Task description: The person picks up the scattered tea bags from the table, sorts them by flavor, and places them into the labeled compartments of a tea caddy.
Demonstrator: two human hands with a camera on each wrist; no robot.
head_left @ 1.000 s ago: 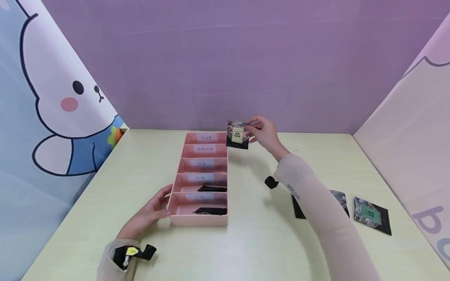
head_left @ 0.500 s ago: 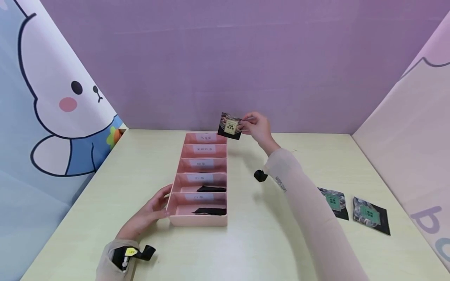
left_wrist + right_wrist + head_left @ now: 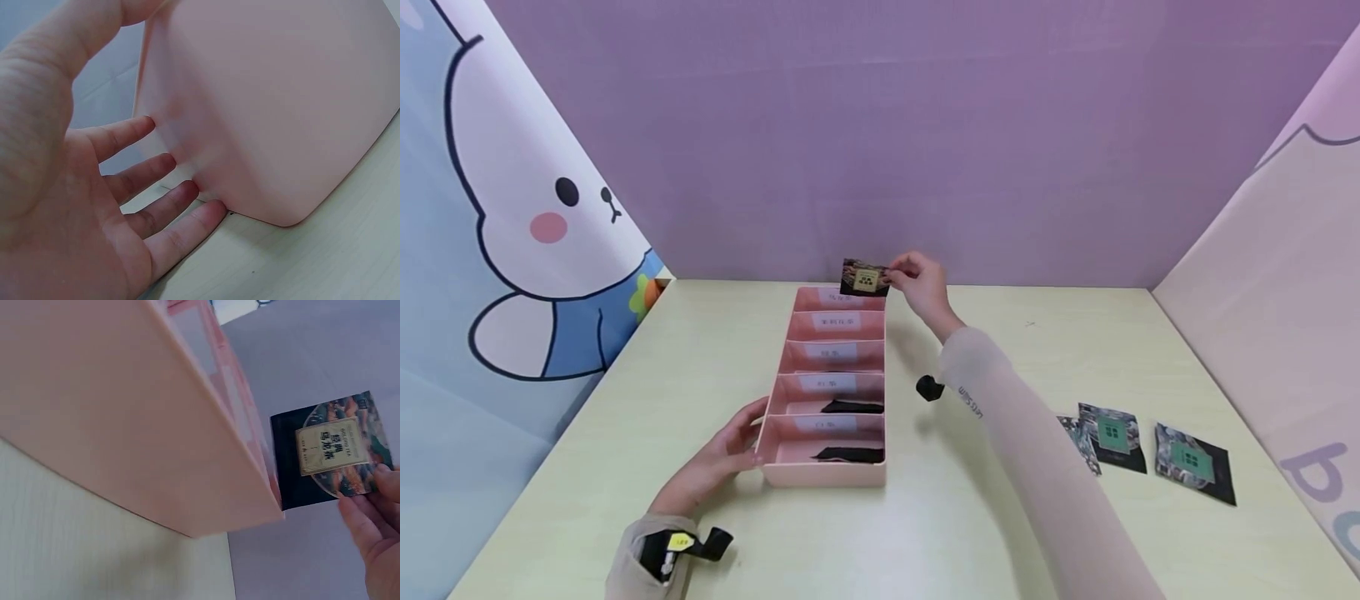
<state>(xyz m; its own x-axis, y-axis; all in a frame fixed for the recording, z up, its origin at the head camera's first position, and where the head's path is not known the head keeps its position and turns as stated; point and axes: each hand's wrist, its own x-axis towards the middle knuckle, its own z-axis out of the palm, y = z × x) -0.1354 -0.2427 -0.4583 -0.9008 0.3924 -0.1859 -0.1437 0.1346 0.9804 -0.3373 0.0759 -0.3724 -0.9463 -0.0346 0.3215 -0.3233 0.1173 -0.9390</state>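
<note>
A pink divided box (image 3: 823, 475) with labelled compartments stands on the table. My left hand (image 3: 730, 450) touches its near left corner; in the left wrist view the fingertips (image 3: 206, 215) rest against the pink wall, fingers mostly straight. My right hand (image 3: 921, 287) pinches a dark tea packet (image 3: 863, 280) by its right edge, holding it over the farthest compartment. The right wrist view shows the packet's (image 3: 328, 447) cream label reading oolong tea, beside the box's end. Black packets (image 3: 850, 454) lie in the two nearest compartments.
Several tea packets with green labels lie at the right of the table, among them one packet (image 3: 1193, 462) at the far right and another packet (image 3: 1112, 437) overlapping or close to a third, partly hidden by the right sleeve. A purple backdrop (image 3: 880, 150) rises behind the table.
My right hand has moved left with the tea packet, from beside the box to over its farthest compartment, the packet now tilted flatter. The left hand and box stay in place.
</note>
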